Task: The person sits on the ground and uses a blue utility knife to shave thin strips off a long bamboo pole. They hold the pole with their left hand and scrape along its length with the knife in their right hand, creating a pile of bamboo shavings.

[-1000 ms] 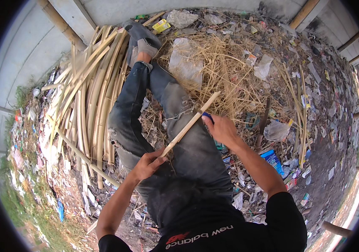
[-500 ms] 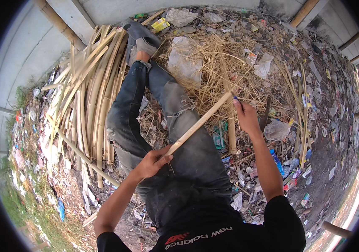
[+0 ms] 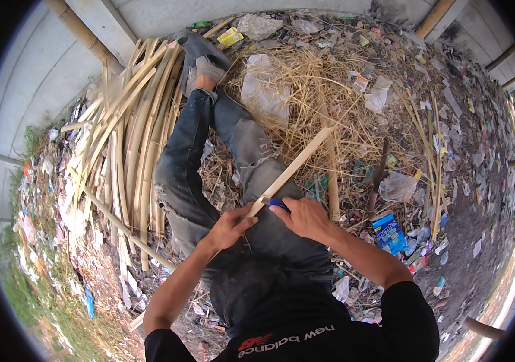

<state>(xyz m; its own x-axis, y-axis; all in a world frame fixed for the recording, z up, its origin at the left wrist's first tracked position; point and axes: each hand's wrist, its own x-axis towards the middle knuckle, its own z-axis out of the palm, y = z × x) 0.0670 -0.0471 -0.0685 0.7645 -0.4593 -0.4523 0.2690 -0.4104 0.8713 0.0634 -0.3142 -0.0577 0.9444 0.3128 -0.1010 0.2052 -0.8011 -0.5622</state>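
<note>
My left hand (image 3: pixel 231 228) is closed around the near end of a pale split bamboo strip (image 3: pixel 296 161). The strip slants up and to the right across my lap, its far end over the straw. In my right hand (image 3: pixel 307 217) is a small blue-handled knife (image 3: pixel 279 204). Its short blade meets the strip just beyond my left hand. My fingers cover part of the handle.
A stack of split bamboo strips (image 3: pixel 144 145) lies left of my legs. Thin dry shavings (image 3: pixel 306 96) are heaped at front right, with a longer bamboo piece (image 3: pixel 332 187) under them. A curved dark blade-like piece (image 3: pixel 378 178) and a blue packet (image 3: pixel 390 234) lie at right amid litter.
My right hand has come back from the strip's far end to near my left hand, bringing the knife along. My left hand keeps its grip, and the strip has barely moved.
</note>
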